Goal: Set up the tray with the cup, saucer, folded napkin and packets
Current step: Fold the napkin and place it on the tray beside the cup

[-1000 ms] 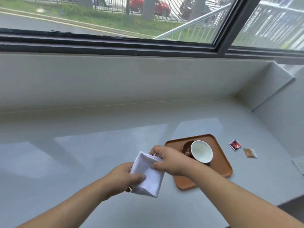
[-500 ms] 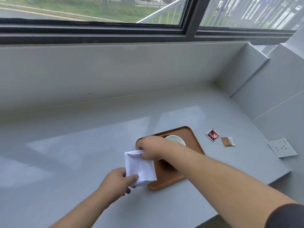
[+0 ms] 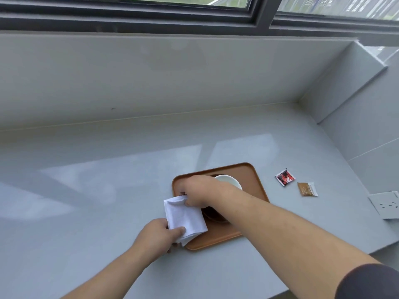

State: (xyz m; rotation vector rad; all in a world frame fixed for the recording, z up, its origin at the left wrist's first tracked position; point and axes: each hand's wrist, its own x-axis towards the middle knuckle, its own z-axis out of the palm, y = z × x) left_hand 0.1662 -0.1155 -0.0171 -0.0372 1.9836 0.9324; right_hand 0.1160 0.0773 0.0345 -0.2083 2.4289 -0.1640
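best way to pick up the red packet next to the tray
Pinch the red packet by its edges from above. It lies flat on the counter, clear of the tray and the brown packet, so a low edge pinch likely works best.

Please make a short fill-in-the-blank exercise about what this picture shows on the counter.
1. Both hands hold the white ____ over the tray's left edge.
2. The red packet and the brown packet lie on the ____, right of the tray.
3. The cup stands on the ____.

Missing words: napkin; counter; tray
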